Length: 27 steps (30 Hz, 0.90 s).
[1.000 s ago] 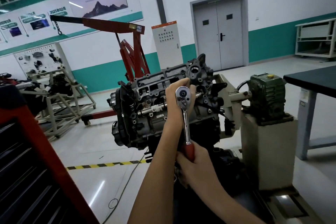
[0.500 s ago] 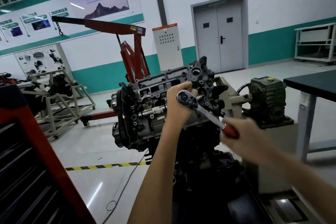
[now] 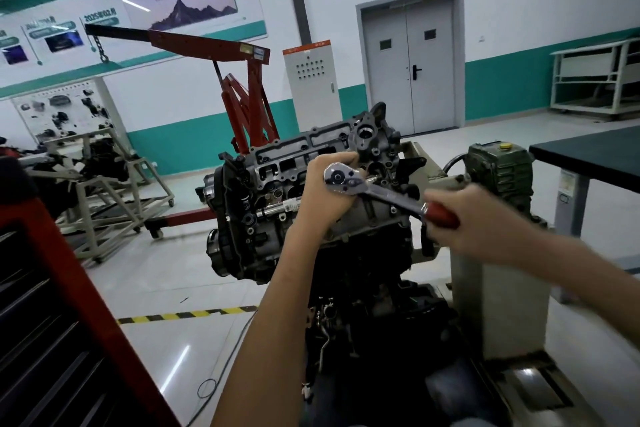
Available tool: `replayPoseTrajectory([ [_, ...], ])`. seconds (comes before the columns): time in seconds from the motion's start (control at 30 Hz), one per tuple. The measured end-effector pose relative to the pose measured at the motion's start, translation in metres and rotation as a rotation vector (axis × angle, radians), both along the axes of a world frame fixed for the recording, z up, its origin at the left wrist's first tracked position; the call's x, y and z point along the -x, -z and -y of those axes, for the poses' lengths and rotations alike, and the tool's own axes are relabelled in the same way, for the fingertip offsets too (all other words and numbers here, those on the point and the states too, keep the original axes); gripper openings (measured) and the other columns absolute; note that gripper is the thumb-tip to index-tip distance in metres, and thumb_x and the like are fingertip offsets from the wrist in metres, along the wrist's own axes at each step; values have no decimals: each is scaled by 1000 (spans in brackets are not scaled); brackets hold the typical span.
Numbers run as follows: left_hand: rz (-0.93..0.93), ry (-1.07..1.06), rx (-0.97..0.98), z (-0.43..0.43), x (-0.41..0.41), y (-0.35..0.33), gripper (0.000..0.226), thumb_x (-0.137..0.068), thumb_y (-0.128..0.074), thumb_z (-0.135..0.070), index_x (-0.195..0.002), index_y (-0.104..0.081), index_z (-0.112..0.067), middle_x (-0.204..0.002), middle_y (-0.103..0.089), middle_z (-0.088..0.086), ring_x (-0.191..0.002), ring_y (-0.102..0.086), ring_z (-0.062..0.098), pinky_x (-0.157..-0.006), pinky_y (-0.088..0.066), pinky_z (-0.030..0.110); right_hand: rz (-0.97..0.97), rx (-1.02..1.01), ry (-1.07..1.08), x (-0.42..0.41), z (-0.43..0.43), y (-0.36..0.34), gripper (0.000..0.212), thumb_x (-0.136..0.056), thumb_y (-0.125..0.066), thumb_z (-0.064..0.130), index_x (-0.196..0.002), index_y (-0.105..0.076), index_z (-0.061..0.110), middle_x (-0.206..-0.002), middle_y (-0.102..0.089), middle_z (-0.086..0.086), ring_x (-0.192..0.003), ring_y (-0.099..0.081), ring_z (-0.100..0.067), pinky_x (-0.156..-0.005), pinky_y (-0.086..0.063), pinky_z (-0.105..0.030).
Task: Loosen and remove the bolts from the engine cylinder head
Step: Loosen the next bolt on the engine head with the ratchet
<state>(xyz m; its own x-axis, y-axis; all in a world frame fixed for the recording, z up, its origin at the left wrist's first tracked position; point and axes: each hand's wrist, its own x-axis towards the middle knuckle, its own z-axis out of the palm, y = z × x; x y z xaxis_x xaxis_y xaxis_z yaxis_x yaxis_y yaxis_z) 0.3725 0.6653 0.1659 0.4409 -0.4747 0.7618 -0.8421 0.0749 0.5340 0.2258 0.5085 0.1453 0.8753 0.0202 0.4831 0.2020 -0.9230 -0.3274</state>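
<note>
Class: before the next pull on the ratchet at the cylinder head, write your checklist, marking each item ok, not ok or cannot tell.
Left hand cups the ratchet at its head: ok.
Right hand grips the red handle: ok.
Socket square on the bolt: cannot tell, hidden behind the left hand.
Handle's swing clear of the green gearbox: cannot tell.
Cylinder head faces the person: ok.
</note>
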Motion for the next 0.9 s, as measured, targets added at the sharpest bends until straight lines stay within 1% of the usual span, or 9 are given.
replayPoseTrajectory([
  [0.07, 15, -18, -13, 4, 2, -3, 27, -70, -51, -2, -55, -35, -16, -50, -30, -2, -52, -26, 10, -53, -21, 28, 47, 186, 74, -3, 17, -21, 10, -78, -64, 20, -77, -55, 22, -56, -52, 11, -48, -51, 1, -49, -40, -14],
  [0.13, -13, -53, 65, 8, 2, 0, 30, -73, -53, -3, -54, -36, -18, -49, -31, -5, -50, -25, 8, -52, -21, 26, 64, 157, 104, -6, 13, -12, 13, -79, -66, 18, -79, -54, 21, -58, -53, 10, -50, -52, -2, -50, -42, -16],
  [0.23, -49, -92, 158, 14, 1, 9, 42, -80, -54, -4, -52, -32, -26, -46, -32, -11, -47, -27, 4, -48, -23, 24, 98, -221, 95, -5, -30, 40, 21, -78, -66, 10, -73, -50, 24, -56, -54, 0, -45, -48, -13, -49, -43, -27],
  [0.33, -66, -125, 193, 22, 3, 9, 45, -83, -57, 2, -54, -32, -21, -51, -29, -13, -50, -26, 5, -49, -23, 22, 119, -704, 3, -10, -90, 77, 18, -82, -64, 8, -76, -52, 22, -56, -52, -1, -42, -48, -11, -42, -37, -19],
  [0.43, -51, -158, 197, 24, 4, 10, 46, -84, -56, 7, -55, -31, -19, -50, -27, -14, -48, -25, 2, -49, -21, 16, 74, -907, -127, -20, -126, 90, 31, -83, -59, 10, -67, -46, 33, -50, -43, 6, -38, -40, -7, -41, -39, -21],
  [0.57, -97, -90, 192, 13, 5, 9, 36, -81, -57, -1, -58, -41, -24, -56, -38, -12, -55, -34, 4, -54, -29, 19, 75, -598, -32, -14, -81, 74, 10, -80, -61, 9, -79, -52, 14, -54, -46, 1, -40, -41, -6, -44, -39, -17],
  [0.67, -69, -17, 113, 0, 4, 4, 31, -76, -53, -2, -56, -37, -20, -56, -35, -2, -57, -31, 12, -53, -27, 28, 37, -165, -27, -7, -19, 32, 12, -79, -64, 15, -77, -53, 18, -61, -56, -3, -47, -53, -14, -50, -49, -28],
  [0.77, -10, -12, -38, 1, -1, -5, 28, -71, -50, 2, -51, -32, -6, -50, -28, 6, -52, -25, 13, -53, -19, 30, 119, 160, 61, -6, 17, -8, 15, -77, -67, 21, -79, -52, 25, -56, -53, 9, -45, -52, -2, -48, -51, -25],
  [0.9, -68, -72, 143, 7, 3, 4, 30, -77, -53, -4, -58, -41, -24, -56, -39, -2, -56, -37, 11, -55, -29, 24, 159, -8, 61, -8, -3, 19, 13, -75, -67, 15, -79, -55, 12, -56, -55, 4, -44, -52, -8, -49, -52, -28],
])
